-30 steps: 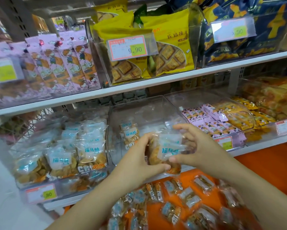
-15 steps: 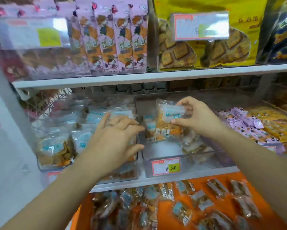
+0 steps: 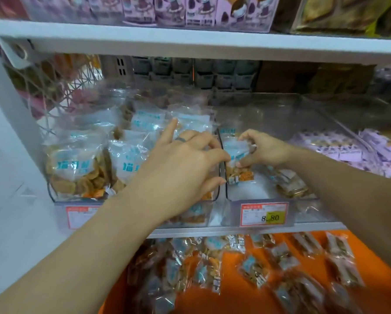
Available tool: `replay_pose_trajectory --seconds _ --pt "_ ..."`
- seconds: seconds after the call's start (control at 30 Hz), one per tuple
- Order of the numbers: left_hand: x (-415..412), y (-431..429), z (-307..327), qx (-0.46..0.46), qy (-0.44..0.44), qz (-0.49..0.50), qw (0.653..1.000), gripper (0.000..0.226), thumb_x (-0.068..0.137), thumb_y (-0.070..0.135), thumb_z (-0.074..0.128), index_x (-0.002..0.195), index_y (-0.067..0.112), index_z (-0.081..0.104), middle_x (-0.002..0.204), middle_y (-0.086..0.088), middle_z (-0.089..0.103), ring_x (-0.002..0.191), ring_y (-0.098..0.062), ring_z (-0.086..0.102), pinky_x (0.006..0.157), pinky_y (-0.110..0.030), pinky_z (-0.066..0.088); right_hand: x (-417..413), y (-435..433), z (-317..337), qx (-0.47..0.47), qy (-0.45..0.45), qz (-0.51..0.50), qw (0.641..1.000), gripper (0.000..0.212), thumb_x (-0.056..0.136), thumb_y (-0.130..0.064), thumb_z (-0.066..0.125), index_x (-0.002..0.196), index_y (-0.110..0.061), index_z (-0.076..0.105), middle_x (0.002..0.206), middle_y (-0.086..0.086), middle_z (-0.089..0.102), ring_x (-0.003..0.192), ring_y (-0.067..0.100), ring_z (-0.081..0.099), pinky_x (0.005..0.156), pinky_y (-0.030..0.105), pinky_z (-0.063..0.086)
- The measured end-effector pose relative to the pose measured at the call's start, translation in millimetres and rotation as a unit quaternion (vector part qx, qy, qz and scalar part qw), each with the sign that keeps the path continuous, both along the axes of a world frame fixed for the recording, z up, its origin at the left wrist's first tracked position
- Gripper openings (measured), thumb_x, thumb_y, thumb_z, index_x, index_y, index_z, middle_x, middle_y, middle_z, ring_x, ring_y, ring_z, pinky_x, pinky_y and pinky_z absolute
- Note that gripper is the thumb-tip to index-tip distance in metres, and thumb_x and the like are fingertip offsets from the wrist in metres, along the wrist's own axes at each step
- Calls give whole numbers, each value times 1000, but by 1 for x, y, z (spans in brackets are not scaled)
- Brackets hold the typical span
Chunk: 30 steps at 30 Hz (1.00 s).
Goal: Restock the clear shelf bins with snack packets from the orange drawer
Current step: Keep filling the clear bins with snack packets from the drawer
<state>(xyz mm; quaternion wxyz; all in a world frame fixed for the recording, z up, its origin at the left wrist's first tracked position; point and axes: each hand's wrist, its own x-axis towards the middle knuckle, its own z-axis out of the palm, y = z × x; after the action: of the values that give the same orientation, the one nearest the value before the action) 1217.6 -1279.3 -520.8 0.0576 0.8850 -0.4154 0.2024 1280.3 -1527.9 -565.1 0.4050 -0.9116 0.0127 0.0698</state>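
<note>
Head view: left hand [image 3: 181, 168] spread loose, right hand [image 3: 267, 148] pinching snack packet [image 3: 240, 175].

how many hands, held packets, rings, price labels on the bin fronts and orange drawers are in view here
hands: 2, left hand and right hand
held snack packet: 1
ring: 1
price labels: 2, left label and right label
orange drawer: 1
total: 7

Bright, even light; edges warped, perhaps motion-blurred.
</note>
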Motion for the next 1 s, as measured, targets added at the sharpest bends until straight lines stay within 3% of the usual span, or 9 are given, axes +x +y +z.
replay_pose_trajectory --seconds 0.07,0.2,0.3,0.5,0.63,0.77,0.83,0.93,1.0 --pt "2 -1 -3 -15 -12 -1 1000 39 74 46 59 106 26 71 103 1 66 92 -27 66 105 -61 26 2 0 -3 -18 -4 15 1000 53 68 -6 82 107 -20 50 104 -4 57 91 14 61 79 31 53" --pt "3 -3 -5 -38 -30 -13 999 35 73 40 72 103 25 72 101 0 66 86 -28 66 104 -62 27 2 1 -4 2 5 15 1000 55 69 -4 81 111 -18 48 99 -3 59 77 7 61 63 17 51" --pt "1 -4 -5 -40 -31 -13 999 35 72 40 73 103 25 72 101 0 66 84 -27 66 104 -62 28 0 3 -4 -35 -12 15 999 56 68 -11 83 111 -18 49 102 -4 57 82 9 58 71 25 49" --pt "-2 -3 -6 -45 -18 -9 999 35 74 40 60 103 25 72 99 1 66 87 -27 66 105 -61 29 0 6 -12 -149 -153 -31 976 52 66 -19 85 104 -17 50 110 2 47 96 16 47 68 21 30" --pt "0 -5 -6 -53 -23 -14 998 35 73 40 60 103 25 72 97 0 66 86 -28 66 104 -62 29 13 9 -7 -193 -133 -37 971 69 70 -26 82 126 -14 45 129 9 45 109 20 49 83 22 36" --pt "1 -4 -7 -66 -35 -22 997 32 72 39 69 101 25 72 97 0 66 85 -28 67 103 -60 27 8 3 -2 -199 -99 -12 975 105 62 -41 85 146 -26 22 144 7 36 122 23 46 99 34 42" --pt "1 -4 -8 -63 -39 -21 997 32 71 38 73 100 25 72 97 0 66 85 -28 67 103 -59 28 1 -3 0 -221 -98 -18 970 113 58 -43 87 147 -30 17 145 7 34 122 23 46 94 31 43" --pt "2 -4 -10 -56 -44 -17 997 33 72 40 63 100 25 73 98 1 66 86 -26 67 102 -57 34 -9 -6 -1 -237 -89 -49 966 109 56 -39 89 140 -30 20 140 7 36 105 21 54 79 31 47" --pt "2 -4 -10 -53 -47 -15 997 31 72 40 68 100 26 72 100 2 66 88 -26 66 99 -52 39 -13 2 -5 -251 -89 -25 964 107 55 -38 90 135 -33 19 137 7 36 98 21 56 79 35 51"
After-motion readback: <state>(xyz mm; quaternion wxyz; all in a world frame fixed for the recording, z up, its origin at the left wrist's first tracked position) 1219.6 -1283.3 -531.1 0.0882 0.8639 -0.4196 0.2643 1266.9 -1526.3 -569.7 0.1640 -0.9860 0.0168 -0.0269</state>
